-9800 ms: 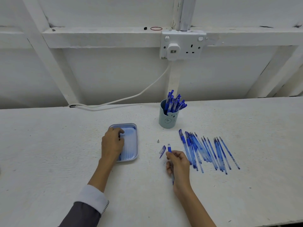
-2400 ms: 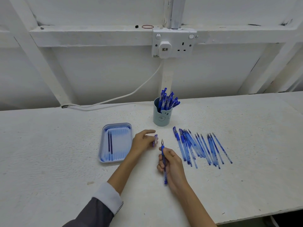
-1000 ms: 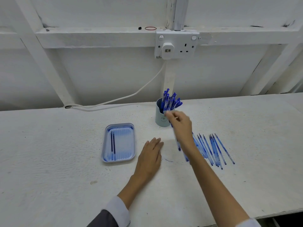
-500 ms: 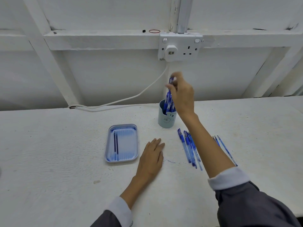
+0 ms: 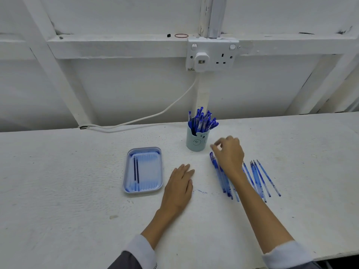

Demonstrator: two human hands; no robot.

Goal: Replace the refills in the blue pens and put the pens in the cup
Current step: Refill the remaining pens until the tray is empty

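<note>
Over on the right side of the table (image 5: 77, 200), my right hand (image 5: 230, 154) hangs above the far end of the loose blue pens (image 5: 257, 177). Its fingers are loosely curled with nothing in them, though it's a bit blurry. My forearm cuts diagonally across the row, so a few pens are hidden under it.

My left hand (image 5: 179, 188) lies flat, palm down, fingers straight, between the tray (image 5: 153, 171) and the pens, touching neither. The cup (image 5: 196, 144) stands upright just left of my right hand and a bit farther back, packed with finished pens (image 5: 203, 121). Two dark refills (image 5: 136, 169) lie side by side in the left half of the tray.

Lots of bare table left of the tray and right of the row. The front edge runs right by my right sleeve (image 5: 287, 253).
</note>
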